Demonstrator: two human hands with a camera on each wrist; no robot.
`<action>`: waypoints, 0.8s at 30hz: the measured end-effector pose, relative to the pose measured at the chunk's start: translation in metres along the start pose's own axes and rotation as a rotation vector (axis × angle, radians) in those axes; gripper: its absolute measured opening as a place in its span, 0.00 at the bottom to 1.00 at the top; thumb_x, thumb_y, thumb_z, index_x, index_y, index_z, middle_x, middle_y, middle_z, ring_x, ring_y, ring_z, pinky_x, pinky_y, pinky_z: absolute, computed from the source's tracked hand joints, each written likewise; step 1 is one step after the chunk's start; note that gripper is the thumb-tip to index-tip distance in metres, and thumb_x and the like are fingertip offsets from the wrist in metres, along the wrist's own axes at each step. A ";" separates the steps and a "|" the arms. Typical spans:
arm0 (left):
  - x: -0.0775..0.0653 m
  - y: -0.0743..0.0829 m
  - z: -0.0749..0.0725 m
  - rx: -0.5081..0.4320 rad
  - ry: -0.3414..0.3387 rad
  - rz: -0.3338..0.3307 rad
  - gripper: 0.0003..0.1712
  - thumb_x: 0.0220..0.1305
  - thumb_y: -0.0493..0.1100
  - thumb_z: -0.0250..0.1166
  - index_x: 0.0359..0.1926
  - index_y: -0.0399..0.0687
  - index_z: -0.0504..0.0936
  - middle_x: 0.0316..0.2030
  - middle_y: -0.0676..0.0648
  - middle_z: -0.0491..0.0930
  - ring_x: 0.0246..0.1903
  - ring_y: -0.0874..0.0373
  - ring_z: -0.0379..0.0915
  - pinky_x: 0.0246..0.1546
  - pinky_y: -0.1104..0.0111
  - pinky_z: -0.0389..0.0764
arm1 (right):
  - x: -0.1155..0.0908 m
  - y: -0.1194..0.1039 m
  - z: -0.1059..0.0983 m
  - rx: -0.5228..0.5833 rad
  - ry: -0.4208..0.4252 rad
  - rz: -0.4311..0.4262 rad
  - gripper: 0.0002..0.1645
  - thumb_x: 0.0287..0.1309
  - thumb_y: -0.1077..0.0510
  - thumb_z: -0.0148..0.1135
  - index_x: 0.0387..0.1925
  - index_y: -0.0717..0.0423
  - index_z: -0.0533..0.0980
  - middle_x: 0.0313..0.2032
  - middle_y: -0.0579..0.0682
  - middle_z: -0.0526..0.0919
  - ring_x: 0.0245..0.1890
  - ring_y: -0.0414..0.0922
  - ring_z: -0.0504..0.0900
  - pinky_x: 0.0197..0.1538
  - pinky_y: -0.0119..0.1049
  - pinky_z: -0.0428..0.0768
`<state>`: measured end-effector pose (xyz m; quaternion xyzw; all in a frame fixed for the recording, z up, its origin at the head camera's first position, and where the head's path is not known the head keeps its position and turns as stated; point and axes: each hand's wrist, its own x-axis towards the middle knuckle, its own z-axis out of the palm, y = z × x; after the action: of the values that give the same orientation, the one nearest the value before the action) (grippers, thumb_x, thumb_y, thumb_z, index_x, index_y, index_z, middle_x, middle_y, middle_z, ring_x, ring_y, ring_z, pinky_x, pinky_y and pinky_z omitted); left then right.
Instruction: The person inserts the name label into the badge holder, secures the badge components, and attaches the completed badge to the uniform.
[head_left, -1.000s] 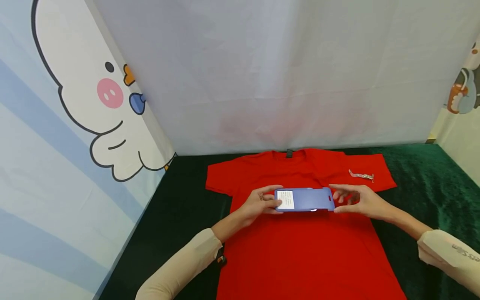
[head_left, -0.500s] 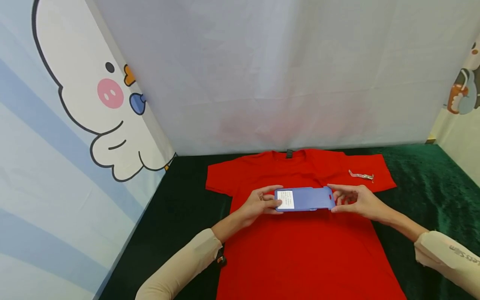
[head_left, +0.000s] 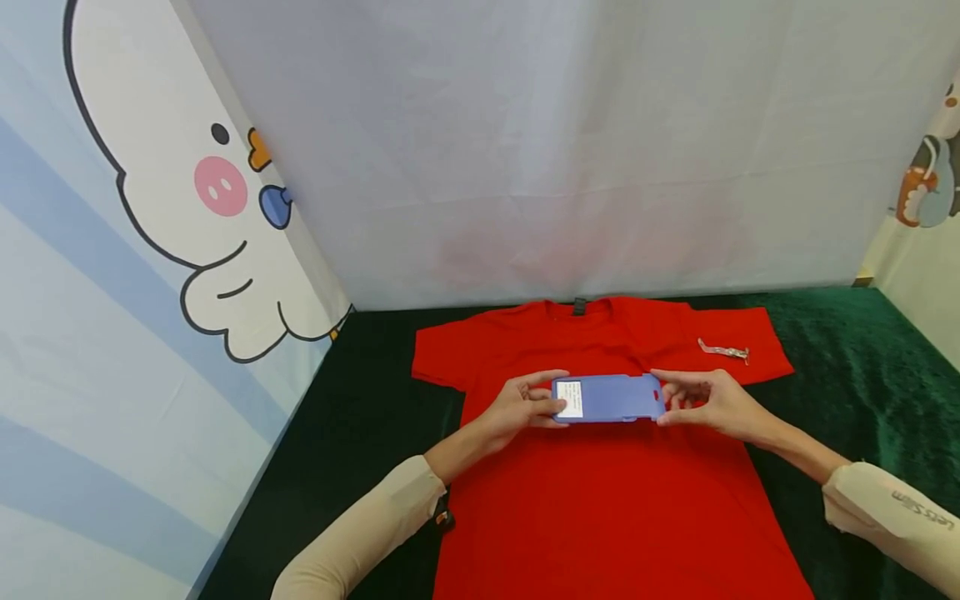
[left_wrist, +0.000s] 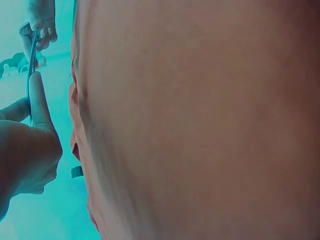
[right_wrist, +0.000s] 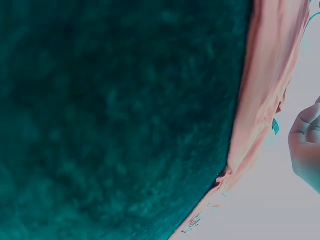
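Observation:
A blue phone case (head_left: 615,398) is held level above a red T-shirt (head_left: 600,500) in the head view, with a white label (head_left: 570,400) at its left end and a small oval hole near its right end. My left hand (head_left: 521,404) grips the left end, thumb over the label. The right hand (head_left: 705,404) pinches the opposite end by its long edges, between thumb and index finger. In the left wrist view the case (left_wrist: 33,55) appears edge-on and thin, with my left hand (left_wrist: 30,145) below and the other hand (left_wrist: 42,22) above. The right wrist view shows part of my right hand (right_wrist: 307,145), not the case.
The shirt lies spread flat on dark green cloth (head_left: 352,467). On its right sleeve rests a narrow silvery item (head_left: 723,350), kind unclear. A small black and orange object (head_left: 444,518) shows by the left forearm. A pale curtain (head_left: 525,150) hangs behind the table.
My right hand has shifted slightly left, its fingers now further along the edges of the case. The case's right end has moved a little left too. The left hand has hardly moved.

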<state>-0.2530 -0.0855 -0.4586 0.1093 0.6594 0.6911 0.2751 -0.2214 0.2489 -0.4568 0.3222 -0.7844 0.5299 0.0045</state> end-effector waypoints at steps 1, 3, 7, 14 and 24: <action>0.000 0.000 0.000 -0.001 0.001 -0.001 0.31 0.72 0.31 0.60 0.74 0.43 0.69 0.53 0.34 0.84 0.44 0.56 0.81 0.52 0.52 0.85 | 0.000 -0.001 0.001 0.002 -0.001 0.005 0.35 0.53 0.72 0.72 0.61 0.81 0.70 0.33 0.52 0.84 0.27 0.39 0.79 0.33 0.26 0.81; 0.000 0.000 0.000 0.001 -0.004 0.001 0.31 0.72 0.31 0.60 0.74 0.42 0.69 0.48 0.38 0.86 0.44 0.55 0.81 0.51 0.53 0.85 | 0.001 -0.002 0.002 0.005 -0.003 0.012 0.35 0.54 0.71 0.73 0.62 0.80 0.71 0.33 0.53 0.83 0.27 0.39 0.78 0.33 0.26 0.81; 0.001 0.002 -0.001 -0.006 -0.014 0.003 0.31 0.72 0.31 0.60 0.74 0.42 0.68 0.40 0.46 0.87 0.44 0.56 0.81 0.51 0.54 0.86 | 0.002 -0.003 0.004 0.013 -0.002 0.017 0.35 0.54 0.70 0.73 0.62 0.80 0.70 0.32 0.54 0.82 0.26 0.39 0.77 0.34 0.26 0.80; 0.000 0.004 -0.001 -0.003 -0.028 0.002 0.32 0.72 0.30 0.60 0.75 0.42 0.67 0.38 0.50 0.86 0.44 0.56 0.82 0.52 0.52 0.85 | 0.004 -0.002 0.008 0.012 0.000 0.019 0.36 0.54 0.71 0.73 0.62 0.81 0.70 0.33 0.55 0.82 0.26 0.38 0.78 0.34 0.25 0.80; 0.000 0.005 -0.001 -0.007 -0.024 0.000 0.31 0.72 0.30 0.60 0.73 0.43 0.69 0.38 0.47 0.87 0.42 0.55 0.83 0.52 0.51 0.84 | 0.007 -0.002 0.013 -0.013 0.012 0.007 0.35 0.52 0.73 0.73 0.62 0.80 0.71 0.32 0.54 0.82 0.26 0.38 0.77 0.34 0.25 0.80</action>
<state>-0.2550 -0.0864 -0.4539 0.1167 0.6536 0.6919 0.2836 -0.2218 0.2341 -0.4587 0.3164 -0.7888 0.5269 0.0094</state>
